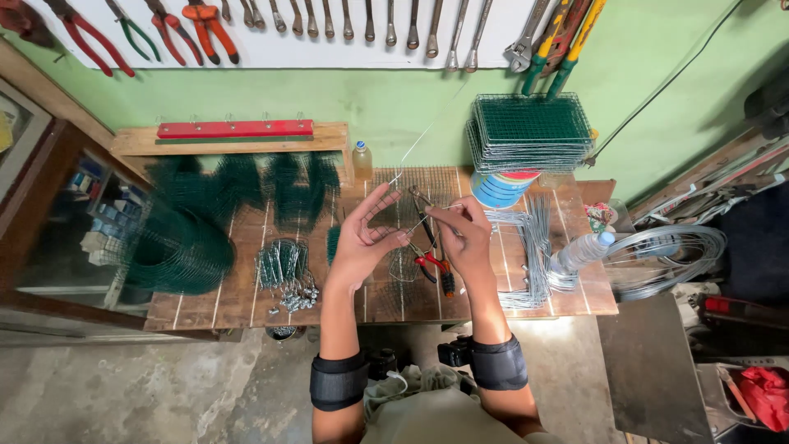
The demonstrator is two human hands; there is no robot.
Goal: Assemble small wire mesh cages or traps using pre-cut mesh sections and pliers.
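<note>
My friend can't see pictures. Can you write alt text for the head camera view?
Two hands, left hand and right hand, hold a thin wire above a wooden workbench. Red-handled pliers lie below them, with green mesh rolls left, bent wire pieces and a plastic bottle right.

Pale green plastered wall (pixel 657 74) w/ white tool board (pixel 329 49) at top, brown slatted wooden workbench (pixel 246 288) below, grey stained concrete floor (pixel 164 395), even daylight.

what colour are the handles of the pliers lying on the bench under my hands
Red, one tipped black, on the metal pliers; seen in the head view.
</note>
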